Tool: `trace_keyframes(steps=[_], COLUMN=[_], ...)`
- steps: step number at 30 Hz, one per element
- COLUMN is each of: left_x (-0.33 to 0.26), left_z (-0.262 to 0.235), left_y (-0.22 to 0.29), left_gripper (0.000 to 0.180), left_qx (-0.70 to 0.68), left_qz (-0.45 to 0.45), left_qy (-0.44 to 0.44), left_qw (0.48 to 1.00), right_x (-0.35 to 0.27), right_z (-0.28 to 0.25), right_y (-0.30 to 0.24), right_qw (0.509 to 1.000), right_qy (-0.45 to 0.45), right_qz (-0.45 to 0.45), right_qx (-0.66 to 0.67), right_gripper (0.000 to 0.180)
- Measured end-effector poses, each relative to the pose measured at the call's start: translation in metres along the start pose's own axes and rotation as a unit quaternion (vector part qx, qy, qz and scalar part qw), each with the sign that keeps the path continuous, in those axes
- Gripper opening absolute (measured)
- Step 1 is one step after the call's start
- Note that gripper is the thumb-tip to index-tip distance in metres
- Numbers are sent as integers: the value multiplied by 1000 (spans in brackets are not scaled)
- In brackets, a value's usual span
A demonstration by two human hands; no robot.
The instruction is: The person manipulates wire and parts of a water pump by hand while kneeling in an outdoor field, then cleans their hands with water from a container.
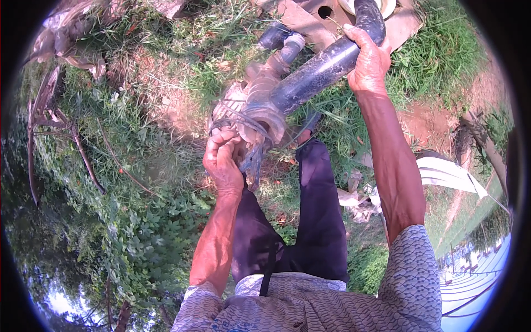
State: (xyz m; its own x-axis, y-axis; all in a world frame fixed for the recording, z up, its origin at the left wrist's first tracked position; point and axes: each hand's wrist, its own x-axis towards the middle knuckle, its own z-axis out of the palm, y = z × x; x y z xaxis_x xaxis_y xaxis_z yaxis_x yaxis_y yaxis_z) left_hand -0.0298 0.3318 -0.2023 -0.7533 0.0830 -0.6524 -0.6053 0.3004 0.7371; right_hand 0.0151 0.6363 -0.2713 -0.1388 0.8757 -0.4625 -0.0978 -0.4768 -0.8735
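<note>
A thick black pipe slants from the upper right down to a muddy pipe fitting ahead of me. My right hand wraps around the pipe's upper part, near its bend. Grey, string-like strips are wound about the fitting and hang below its flared rim. At the fitting's near left side, my left hand is closed with its fingers curled in against these strips. What lies between those fingers is hidden. A narrower grey pipe rises from the fitting's far side.
Behind the pipe lies a flat, pale brown slab with a dark hole. A short dark pipe end shows beside it. Grass and leafy plants surround me, with dry branches at left and white sheeting at right.
</note>
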Motion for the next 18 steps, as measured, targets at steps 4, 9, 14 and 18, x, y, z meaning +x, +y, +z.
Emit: trace_keyframes(steps=[4, 9, 14, 18], left_x=[-8, -10, -10, -12], left_z=[15, 0, 6, 10], left_y=[0, 0, -3, -9], left_gripper=[15, 18, 15, 17], left_qx=[41, 44, 6, 21], left_qz=[35, 48, 99, 74], left_qy=[55, 65, 65, 79], left_qw=[997, 996, 993, 994], right_x=[45, -9, 24, 50], right_z=[-21, -9, -20, -16], right_y=[27, -17, 0, 16], right_qw=[985, 994, 987, 970], right_qy=[-65, -15, -5, -19], right_qz=[155, 106, 163, 234], right_qx=[-40, -31, 11, -65], right_gripper=[43, 89, 85, 81])
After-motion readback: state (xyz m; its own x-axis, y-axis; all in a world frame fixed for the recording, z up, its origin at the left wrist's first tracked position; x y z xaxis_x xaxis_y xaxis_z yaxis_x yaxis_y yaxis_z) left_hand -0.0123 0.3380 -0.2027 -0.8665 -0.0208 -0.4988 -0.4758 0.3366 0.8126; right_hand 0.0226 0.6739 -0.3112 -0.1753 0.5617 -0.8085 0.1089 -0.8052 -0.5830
